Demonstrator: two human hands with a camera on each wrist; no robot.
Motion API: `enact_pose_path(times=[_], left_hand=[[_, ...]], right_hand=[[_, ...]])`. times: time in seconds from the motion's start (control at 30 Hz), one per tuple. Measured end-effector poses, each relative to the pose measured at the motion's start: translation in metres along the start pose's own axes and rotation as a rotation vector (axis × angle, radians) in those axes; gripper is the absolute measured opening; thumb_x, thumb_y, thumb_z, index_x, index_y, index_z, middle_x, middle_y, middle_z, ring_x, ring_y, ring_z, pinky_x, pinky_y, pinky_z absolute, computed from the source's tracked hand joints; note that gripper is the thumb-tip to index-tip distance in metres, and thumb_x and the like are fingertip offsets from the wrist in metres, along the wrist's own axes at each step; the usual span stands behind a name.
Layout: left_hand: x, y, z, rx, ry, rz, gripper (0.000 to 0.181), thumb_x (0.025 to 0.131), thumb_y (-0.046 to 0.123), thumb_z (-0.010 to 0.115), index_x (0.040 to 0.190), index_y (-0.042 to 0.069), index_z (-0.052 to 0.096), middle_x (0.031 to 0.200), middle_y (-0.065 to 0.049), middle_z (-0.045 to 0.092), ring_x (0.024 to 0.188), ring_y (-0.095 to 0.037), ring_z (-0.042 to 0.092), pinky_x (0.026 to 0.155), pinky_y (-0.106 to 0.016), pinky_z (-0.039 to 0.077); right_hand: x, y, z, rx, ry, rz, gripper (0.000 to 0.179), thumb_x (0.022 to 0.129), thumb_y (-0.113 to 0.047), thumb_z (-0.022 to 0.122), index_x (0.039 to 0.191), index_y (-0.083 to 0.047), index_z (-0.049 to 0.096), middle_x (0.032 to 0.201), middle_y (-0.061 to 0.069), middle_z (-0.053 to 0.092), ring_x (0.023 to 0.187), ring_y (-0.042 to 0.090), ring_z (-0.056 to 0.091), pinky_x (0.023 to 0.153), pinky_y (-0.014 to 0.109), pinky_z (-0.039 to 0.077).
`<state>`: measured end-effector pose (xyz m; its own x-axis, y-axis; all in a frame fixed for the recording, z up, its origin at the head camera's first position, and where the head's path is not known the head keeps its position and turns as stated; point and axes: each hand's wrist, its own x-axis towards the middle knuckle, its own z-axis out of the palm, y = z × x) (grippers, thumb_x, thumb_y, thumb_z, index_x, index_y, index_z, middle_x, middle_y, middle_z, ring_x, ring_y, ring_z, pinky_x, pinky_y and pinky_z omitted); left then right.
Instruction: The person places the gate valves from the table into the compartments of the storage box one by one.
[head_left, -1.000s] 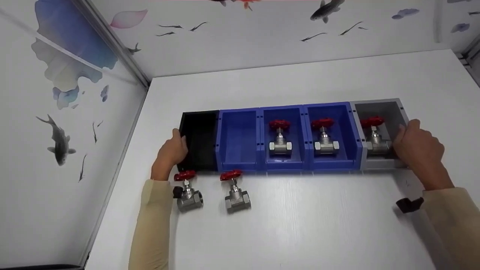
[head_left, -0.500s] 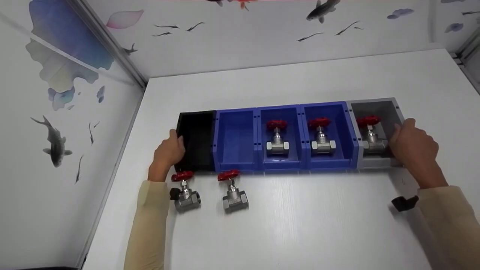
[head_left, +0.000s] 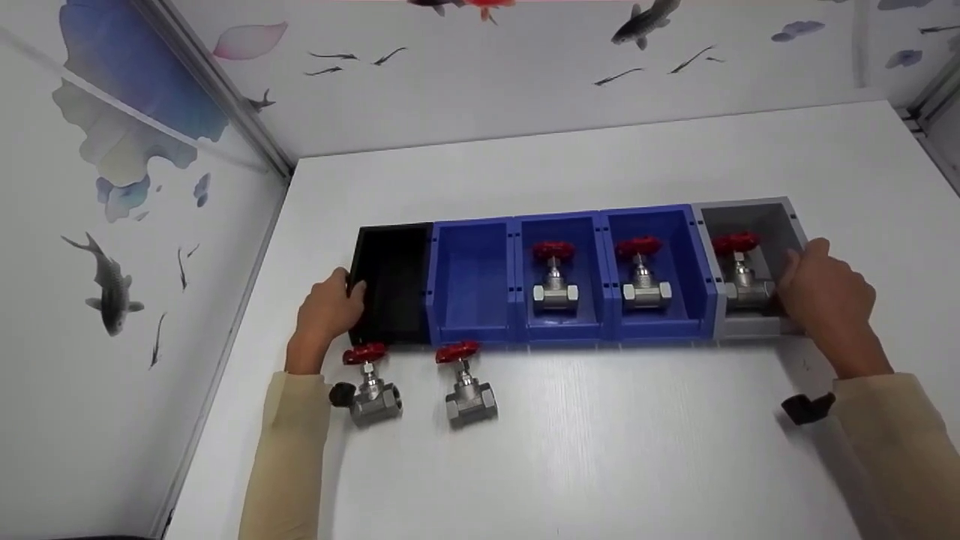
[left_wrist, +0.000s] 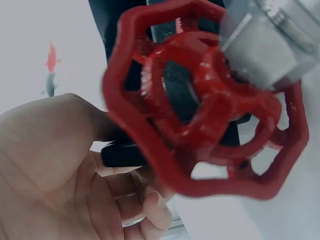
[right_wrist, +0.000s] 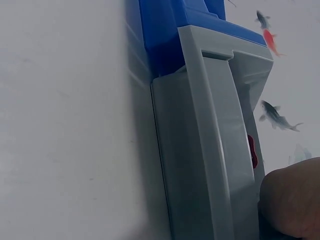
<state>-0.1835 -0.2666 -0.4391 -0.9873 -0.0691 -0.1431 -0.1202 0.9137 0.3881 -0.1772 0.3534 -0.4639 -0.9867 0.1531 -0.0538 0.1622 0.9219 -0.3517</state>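
Note:
A row of joined storage bins lies across the table. My left hand holds the side wall of the black bin at the left end, thumb at its rim. At the other end my right hand grips the side of the grey bin, which contains a red-handled valve partly hidden by the hand. Two blue bins hold one valve and another valve. The left blue bin and the black bin are empty. In the left wrist view a red handwheel covers much of the bin.
Two more valves stand in front of the row on the white table: a left valve near my left wrist, and a right valve. A fish-painted wall panel rises behind, another panel on the left.
Over the last second the view shifts slightly. My left hand has moved a little left and toward me at the black bin; the right hand keeps its place on the grey bin.

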Motion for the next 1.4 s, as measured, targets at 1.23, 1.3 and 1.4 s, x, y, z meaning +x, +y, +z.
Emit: enact_pose_path(times=[1.23,1.3,1.4], left_hand=[[-0.079,0.030,0.016,-0.502,-0.150,0.133,0.028,0.103,0.026,0.056,0.113,0.002,0.066,0.106,-0.015,0.070,0.099,-0.028,0.067,0.082,-0.038,0.053],[-0.081,0.032,0.017,-0.569,-0.223,0.121,0.033,0.102,0.029,0.057,0.115,-0.001,0.065,0.109,-0.017,0.069,0.103,-0.028,0.067,0.088,-0.039,0.053],[-0.083,0.033,0.020,-0.691,-0.340,0.092,0.038,0.102,0.028,0.057,0.117,-0.006,0.061,0.114,-0.023,0.066,0.107,-0.033,0.066,0.094,-0.040,0.053]], right_hand=[[0.000,0.000,0.000,0.001,0.022,-0.010,0.046,0.107,-0.031,0.024,0.099,0.013,0.038,0.066,0.030,0.052,0.051,0.035,0.048,0.042,0.042,0.035],[0.000,0.000,0.000,0.003,0.015,-0.006,0.047,0.107,-0.031,0.024,0.100,0.013,0.038,0.067,0.030,0.052,0.052,0.036,0.049,0.042,0.043,0.035],[0.000,0.001,0.001,0.004,0.011,0.005,0.048,0.107,-0.033,0.023,0.101,0.013,0.038,0.070,0.032,0.053,0.053,0.037,0.049,0.043,0.043,0.035]])
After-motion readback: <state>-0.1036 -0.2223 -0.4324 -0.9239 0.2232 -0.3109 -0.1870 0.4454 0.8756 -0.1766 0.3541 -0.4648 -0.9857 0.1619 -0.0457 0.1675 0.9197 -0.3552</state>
